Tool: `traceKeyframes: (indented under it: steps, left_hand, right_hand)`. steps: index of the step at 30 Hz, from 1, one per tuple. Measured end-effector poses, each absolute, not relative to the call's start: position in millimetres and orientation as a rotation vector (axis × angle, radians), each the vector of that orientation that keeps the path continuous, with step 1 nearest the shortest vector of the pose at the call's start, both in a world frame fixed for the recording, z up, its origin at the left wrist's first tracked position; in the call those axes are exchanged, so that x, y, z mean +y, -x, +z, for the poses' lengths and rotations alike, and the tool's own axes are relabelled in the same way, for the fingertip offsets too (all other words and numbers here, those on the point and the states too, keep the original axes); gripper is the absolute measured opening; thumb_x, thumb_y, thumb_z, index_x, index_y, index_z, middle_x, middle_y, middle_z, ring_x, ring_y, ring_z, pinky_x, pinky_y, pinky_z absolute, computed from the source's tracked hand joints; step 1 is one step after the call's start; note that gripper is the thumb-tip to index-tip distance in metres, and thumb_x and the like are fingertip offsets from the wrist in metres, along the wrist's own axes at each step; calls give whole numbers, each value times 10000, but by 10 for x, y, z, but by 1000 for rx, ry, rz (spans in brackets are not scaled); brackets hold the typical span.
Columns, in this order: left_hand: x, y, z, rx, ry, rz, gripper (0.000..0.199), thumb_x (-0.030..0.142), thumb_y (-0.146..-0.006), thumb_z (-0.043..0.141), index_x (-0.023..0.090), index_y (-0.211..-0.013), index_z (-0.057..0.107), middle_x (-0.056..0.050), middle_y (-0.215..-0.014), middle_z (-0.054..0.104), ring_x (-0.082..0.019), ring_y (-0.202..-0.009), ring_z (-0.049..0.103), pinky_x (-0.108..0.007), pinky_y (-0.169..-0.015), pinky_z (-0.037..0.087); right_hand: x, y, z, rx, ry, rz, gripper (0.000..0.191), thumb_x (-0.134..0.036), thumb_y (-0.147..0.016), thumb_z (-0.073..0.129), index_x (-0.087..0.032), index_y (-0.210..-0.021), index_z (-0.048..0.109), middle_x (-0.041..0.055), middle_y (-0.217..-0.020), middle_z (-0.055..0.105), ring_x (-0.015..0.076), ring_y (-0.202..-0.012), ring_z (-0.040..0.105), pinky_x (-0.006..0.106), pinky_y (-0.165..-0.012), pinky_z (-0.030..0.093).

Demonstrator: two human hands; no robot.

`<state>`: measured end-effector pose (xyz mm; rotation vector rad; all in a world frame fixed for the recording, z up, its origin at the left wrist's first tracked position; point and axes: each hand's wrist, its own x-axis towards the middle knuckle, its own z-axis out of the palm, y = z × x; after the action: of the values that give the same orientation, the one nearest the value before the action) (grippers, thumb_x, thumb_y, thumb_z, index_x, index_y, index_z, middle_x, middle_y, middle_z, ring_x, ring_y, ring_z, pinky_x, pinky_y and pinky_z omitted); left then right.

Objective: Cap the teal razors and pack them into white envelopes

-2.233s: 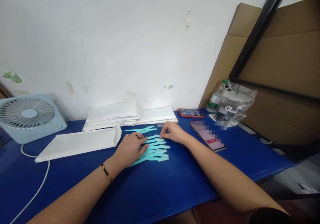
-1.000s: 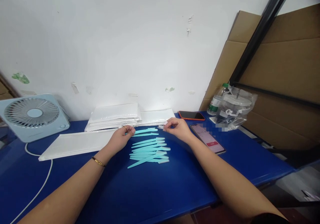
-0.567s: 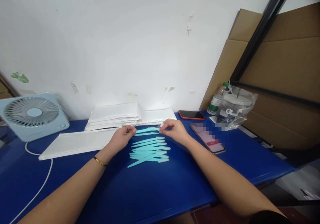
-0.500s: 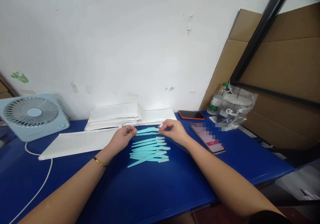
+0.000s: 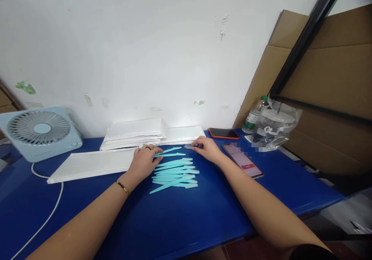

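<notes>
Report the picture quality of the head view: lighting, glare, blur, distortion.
Head view: even, soft light, with a bright glare patch on the white packets by the wall; wide-angle bend stretches both forearms; part of the lit phone screen is pixelated; the teal sticks between left hand and right hand look slightly soft.

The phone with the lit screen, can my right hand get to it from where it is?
Probably yes. The right hand rests on the blue table just left of the phone, with only bare tabletop between them.

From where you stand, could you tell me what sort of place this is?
Probably a small packing workstation: a blue table holds teal plastic sticks, stacked white pouches, and flattened cardboard leans nearby.
</notes>
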<state>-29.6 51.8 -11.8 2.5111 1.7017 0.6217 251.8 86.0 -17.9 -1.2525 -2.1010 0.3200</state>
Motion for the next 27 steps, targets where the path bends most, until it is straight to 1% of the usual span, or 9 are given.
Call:
traceKeyframes:
  steps: [2, 5, 7, 10, 13, 16, 22, 25, 27]
  left_hand:
    - [542, 292, -142, 1709, -2528, 584, 232, 364, -826, 481, 272, -968, 639, -45, -1045, 640, -253, -1031, 511, -410, -854, 339]
    - [552, 281, -149, 1697, -2526, 568, 190, 357, -824, 482, 257, -859, 639, -37, -965, 649, -246, -999, 514, -397, -825, 339]
    - [548, 274, -140, 1697, -2506, 565, 182, 352, -816, 485, 246, -803, 632, -36, -902, 652, -239, -962, 521, -388, -810, 340]
    - [543, 270, -125, 1702, -2469, 551, 182, 362, -804, 493, 242, -785, 629, -30, -829, 654, -231, -907, 534, -380, -793, 341]
    - [549, 271, -124, 1698, -2472, 560, 181, 367, -796, 502, 240, -767, 628, -22, -791, 656, -226, -878, 547, -369, -777, 339]
    - [565, 273, -126, 1694, -2486, 583, 178, 373, -787, 521, 245, -739, 634, -9, -759, 660, -218, -840, 566, -351, -755, 334]
    - [601, 279, -118, 1627, -2539, 557, 184, 369, -785, 539, 249, -719, 661, 4, -733, 676, -205, -782, 588, -309, -692, 346]
    - [598, 282, -117, 1621, -2571, 544, 183, 358, -795, 535, 248, -717, 660, 5, -733, 678, -205, -787, 589, -313, -699, 353]
    - [588, 284, -119, 1640, -2593, 543, 173, 362, -800, 539, 252, -747, 660, 1, -776, 681, -213, -829, 586, -324, -725, 358]
  right_hand:
    - [926, -2479, -241, -2145, 1319, 238, 132, -227, -761, 644, -202, -877, 701, 39, -867, 627, 135, -724, 563, 249, -672, 422]
    - [971, -2434, -292, -2177, 1338, 234, 84, -208, -764, 641, -204, -801, 716, 36, -847, 628, 134, -740, 559, 238, -667, 405]
    - [967, -2448, -297, -2167, 1345, 310, 59, -209, -735, 669, -209, -752, 725, 22, -791, 628, 124, -695, 548, 226, -626, 394]
    - [933, -2509, -291, -2146, 1338, 455, 71, -263, -690, 712, -215, -735, 738, 3, -708, 617, 113, -626, 525, 213, -552, 370]
    - [903, -2528, -301, -2143, 1274, 551, 114, -308, -682, 719, -214, -741, 743, 0, -695, 612, 108, -608, 518, 211, -535, 367]
    - [890, -2462, -326, -2123, 1232, 596, 110, -307, -694, 710, -211, -740, 740, 3, -702, 612, 106, -603, 512, 216, -534, 371]
    - [842, -2281, -338, -2111, 1138, 662, 86, -271, -720, 692, -192, -735, 723, 10, -734, 617, 110, -634, 521, 221, -568, 393]
    - [814, -2255, -311, -2131, 1136, 632, 75, -255, -727, 690, -187, -735, 722, 9, -719, 608, 106, -615, 513, 220, -558, 389]
    - [825, -2274, -292, -2158, 1129, 550, 94, -267, -755, 669, -192, -762, 724, 14, -740, 611, 108, -625, 521, 225, -577, 397]
